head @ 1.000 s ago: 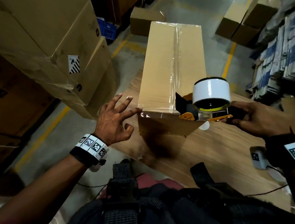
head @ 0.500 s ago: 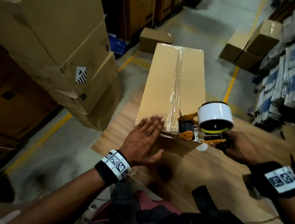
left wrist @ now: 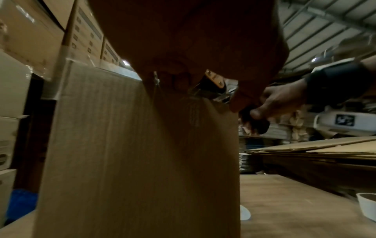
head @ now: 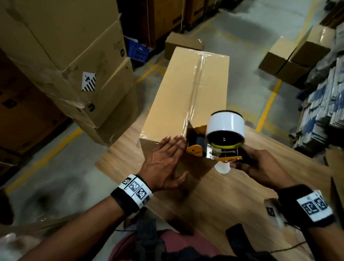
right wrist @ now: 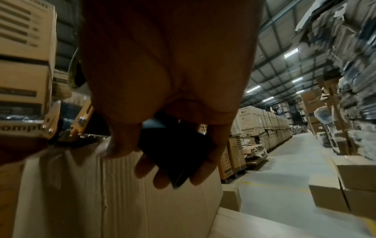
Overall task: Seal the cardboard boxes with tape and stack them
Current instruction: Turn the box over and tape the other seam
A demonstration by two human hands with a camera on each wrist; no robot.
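A long cardboard box [head: 180, 95] lies on the wooden table [head: 243, 202], with clear tape along its top seam. My left hand [head: 166, 159] presses flat, fingers straight, on the box's near end face [left wrist: 132, 153] over the tape end. My right hand [head: 258, 167] grips the black handle [right wrist: 177, 154] of a yellow tape dispenser [head: 211, 149] carrying a white tape roll [head: 225, 126]. The dispenser sits at the box's near top edge, right of my left fingers.
Tall stacked cartons [head: 58, 46] stand to the left of the table. Smaller boxes [head: 294, 56] sit on the floor at the far right, another [head: 182, 44] lies beyond the long box. Flattened cardboard sheets [left wrist: 317, 149] pile up on the right. A blue crate [head: 137, 48] sits behind.
My left hand moved from spread beside the box's left corner onto its near end face and now presses flat there. The dispenser stays at the near top edge.
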